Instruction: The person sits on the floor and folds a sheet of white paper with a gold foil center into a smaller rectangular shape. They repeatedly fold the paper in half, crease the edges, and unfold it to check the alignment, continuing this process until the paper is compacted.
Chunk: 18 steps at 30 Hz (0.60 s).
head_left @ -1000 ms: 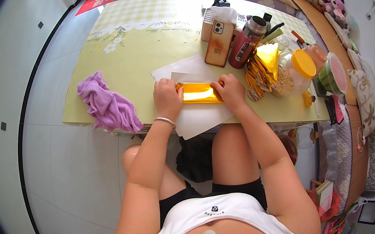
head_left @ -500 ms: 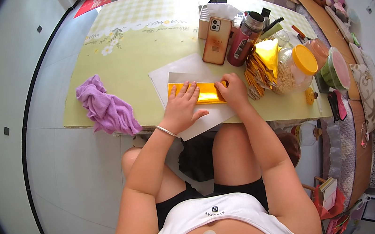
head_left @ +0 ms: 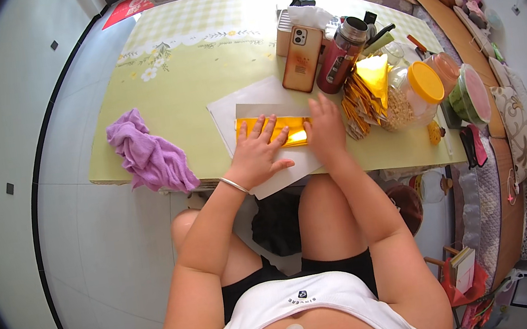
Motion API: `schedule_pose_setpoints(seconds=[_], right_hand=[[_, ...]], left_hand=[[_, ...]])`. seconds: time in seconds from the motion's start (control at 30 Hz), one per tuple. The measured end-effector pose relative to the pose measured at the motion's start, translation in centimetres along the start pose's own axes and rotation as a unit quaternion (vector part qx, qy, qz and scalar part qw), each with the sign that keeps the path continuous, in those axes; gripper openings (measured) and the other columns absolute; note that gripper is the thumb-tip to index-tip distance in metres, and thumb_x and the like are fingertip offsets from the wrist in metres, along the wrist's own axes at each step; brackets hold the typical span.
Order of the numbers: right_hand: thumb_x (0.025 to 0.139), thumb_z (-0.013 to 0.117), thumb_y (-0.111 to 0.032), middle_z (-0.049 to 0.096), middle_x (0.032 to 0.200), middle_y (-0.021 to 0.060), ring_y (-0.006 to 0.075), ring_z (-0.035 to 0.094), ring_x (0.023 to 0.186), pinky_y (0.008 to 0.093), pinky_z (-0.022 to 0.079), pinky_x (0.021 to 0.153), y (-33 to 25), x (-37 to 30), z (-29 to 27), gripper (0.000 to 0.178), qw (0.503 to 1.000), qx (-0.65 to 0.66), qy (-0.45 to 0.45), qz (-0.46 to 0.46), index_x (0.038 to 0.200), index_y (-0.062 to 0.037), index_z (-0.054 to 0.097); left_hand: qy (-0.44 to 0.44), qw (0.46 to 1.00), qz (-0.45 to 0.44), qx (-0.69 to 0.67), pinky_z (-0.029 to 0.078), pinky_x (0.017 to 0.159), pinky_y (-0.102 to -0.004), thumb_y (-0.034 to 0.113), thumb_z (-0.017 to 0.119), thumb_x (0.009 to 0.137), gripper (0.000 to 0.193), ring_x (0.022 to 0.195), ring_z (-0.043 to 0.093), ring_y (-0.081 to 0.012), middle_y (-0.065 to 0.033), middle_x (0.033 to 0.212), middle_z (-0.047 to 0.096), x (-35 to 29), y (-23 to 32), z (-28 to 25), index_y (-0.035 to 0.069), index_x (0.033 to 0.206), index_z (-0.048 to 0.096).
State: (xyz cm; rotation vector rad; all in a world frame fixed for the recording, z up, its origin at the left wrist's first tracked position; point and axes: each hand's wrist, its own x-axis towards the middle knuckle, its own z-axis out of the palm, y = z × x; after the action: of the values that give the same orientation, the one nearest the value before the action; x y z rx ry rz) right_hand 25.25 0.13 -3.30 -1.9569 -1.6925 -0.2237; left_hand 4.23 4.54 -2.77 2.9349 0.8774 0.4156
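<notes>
A strip of shiny gold foil paper [head_left: 297,135] lies lengthwise on white sheets [head_left: 225,115] near the table's front edge. A greyish-white margin shows along its far side. My left hand [head_left: 256,155] rests flat across the left part of the foil, fingers spread, a bangle on the wrist. Over the strip's right end lies my right hand [head_left: 327,131], its fingers stretched out and pointing away from me; the hand covers that end. Just right of it stands a bunch of folded gold foil pieces [head_left: 362,101].
A purple cloth [head_left: 149,151] hangs over the table's left front edge. Behind my right hand a phone [head_left: 301,63] leans upright beside a dark red bottle [head_left: 341,58]. Farther right are a yellow-lidded jar [head_left: 425,84] and a green tub with a pink lid [head_left: 470,97].
My right hand has gone from pinching the foil's right end to lying over it with straightened fingers. The left hand's fingers have spread slightly and stay on the foil.
</notes>
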Motion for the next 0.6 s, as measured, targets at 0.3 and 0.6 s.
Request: schedule_pose_setpoints(seconds=[0.3,0.6], right_hand=[[0.1,0.051,-0.042,0.027,0.162,0.0182,0.0295,0.024,0.151,0.0442,0.019,0.123,-1.5,-4.0,-2.0,0.07,0.967,-0.002,-0.222,-0.127,0.152,0.0002,0.034],[0.094,0.053,-0.021,0.047,0.147,0.0273,0.0396,0.046,0.137,0.0572,0.034,0.112,-2.5,-2.8,-4.1,0.056,0.944,-0.146,-0.231,-0.184,0.146,-0.0017,0.046]], left_hand=[[-0.051,0.998,-0.023,-0.02,0.007,0.121,-0.0586,0.068,0.051,0.09,0.088,0.153,0.017,-0.0327,-0.0131,0.165,0.021,-0.9,-0.7,-0.4,0.015,0.157,0.031],[-0.058,0.985,-0.152,0.05,-0.001,0.121,-0.0587,0.06,0.051,0.094,0.083,0.155,0.005,-0.0298,-0.0118,0.168,0.012,-2.0,-1.4,-1.8,0.009,0.156,0.032]])
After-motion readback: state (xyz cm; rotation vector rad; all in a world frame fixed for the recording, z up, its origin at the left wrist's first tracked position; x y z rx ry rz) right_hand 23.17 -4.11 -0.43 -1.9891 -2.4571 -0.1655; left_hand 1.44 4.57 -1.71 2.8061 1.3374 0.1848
